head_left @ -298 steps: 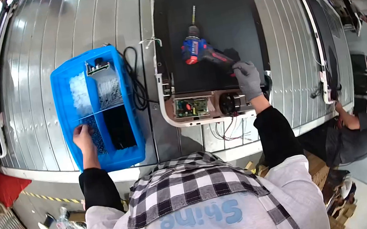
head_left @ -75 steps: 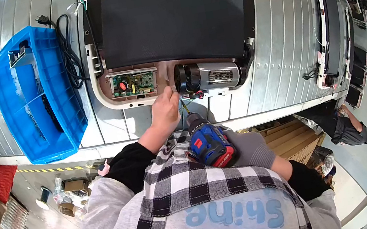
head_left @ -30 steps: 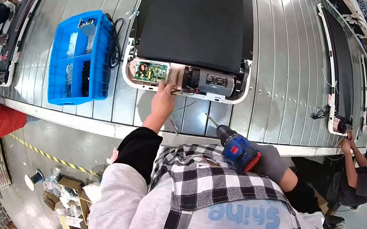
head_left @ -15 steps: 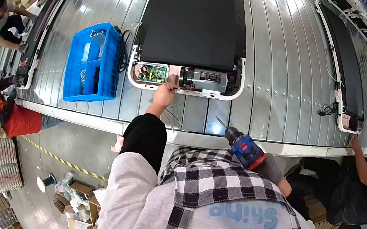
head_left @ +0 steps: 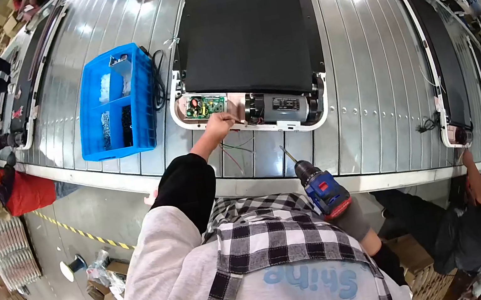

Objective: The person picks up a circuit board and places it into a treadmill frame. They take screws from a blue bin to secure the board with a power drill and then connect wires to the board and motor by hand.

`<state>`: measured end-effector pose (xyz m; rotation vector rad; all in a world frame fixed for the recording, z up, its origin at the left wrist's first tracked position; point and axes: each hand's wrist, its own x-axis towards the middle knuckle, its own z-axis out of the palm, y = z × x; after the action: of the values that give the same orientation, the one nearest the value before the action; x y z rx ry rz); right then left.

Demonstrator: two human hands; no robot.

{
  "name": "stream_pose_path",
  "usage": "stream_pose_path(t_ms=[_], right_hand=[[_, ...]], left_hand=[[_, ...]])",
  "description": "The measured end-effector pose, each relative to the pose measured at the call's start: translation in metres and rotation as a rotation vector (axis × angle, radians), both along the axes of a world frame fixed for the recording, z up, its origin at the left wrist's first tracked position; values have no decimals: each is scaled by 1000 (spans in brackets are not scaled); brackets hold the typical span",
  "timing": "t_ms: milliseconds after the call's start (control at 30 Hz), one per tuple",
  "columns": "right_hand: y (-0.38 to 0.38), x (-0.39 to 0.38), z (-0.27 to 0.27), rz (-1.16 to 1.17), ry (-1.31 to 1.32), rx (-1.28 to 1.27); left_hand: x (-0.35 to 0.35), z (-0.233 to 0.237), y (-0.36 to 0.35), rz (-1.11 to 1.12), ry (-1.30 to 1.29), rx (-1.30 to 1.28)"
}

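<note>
My left hand (head_left: 219, 126) is closed at the front end of a treadmill (head_left: 242, 29), between the green circuit board (head_left: 206, 107) and the grey motor (head_left: 284, 106). Its fingertips are pinched; what they hold is too small to make out. Thin red and dark wires (head_left: 230, 155) hang down beside this hand over the metal table edge. My right hand (head_left: 352, 221), in a grey glove, grips a blue and red cordless drill (head_left: 325, 190) in front of my body. The long bit of the drill points up toward the table edge, apart from the treadmill.
Left of the treadmill stands a blue divided bin (head_left: 116, 101) with small hardware, a coiled black cable (head_left: 159, 81) beside it. Another treadmill (head_left: 447, 71) lies to the right, where a person in dark clothes (head_left: 479, 224) reaches in. A person in red (head_left: 24, 186) works at left.
My view has shifted slightly, so the blue bin and treadmill sit lower. My left hand stays by the board and motor. The drill remains in my right hand.
</note>
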<state>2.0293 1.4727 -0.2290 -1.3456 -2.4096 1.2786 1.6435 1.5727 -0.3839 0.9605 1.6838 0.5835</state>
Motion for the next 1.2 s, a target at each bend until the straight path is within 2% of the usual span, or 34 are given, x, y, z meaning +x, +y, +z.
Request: stream_pose_path(t_ms=[67, 100, 233, 300, 500, 567, 633, 700, 733, 800, 900, 1067, 1167, 1200], right_hand=[[-9, -23, -1, -38, -21, 8], [-12, -35, 3, -75, -19, 9], [-18, -79, 28, -222, -42, -97], [-20, -93, 34, -307, -19, -218], [-17, -118, 42, -548, 85, -318], [-10, -116, 25, -411, 61, -322], [13, -116, 17, -397, -56, -439], [27, -118, -2, -429, 6, -379], [39, -123, 1, -438, -67, -465], [52, -126, -3, -429, -59, -459], [66, -119, -9, -423, -68, -611], [90, -115, -14, -306, -76, -627], [106, -120, -6, -313, -98, -699], [112, -122, -7, -218, -180, -620]], left_hand=[[-8, -20, 3, -161, 109, 100], [-8, -29, 0, -282, 219, 238], [4, -18, -5, -373, 362, 290], [7, -20, -4, -380, 323, 362], [6, -15, -6, -365, 199, 400], [9, -8, -9, -322, 228, 382], [10, -14, -8, -402, 275, 351], [9, -4, -5, -457, 326, 339], [8, -7, -6, -458, 337, 412], [9, -14, -7, -457, 363, 397], [14, -14, -7, -481, 375, 327], [14, -13, -5, -474, 408, 285], [16, -10, -5, -473, 392, 261], [15, -9, -5, -475, 390, 253]])
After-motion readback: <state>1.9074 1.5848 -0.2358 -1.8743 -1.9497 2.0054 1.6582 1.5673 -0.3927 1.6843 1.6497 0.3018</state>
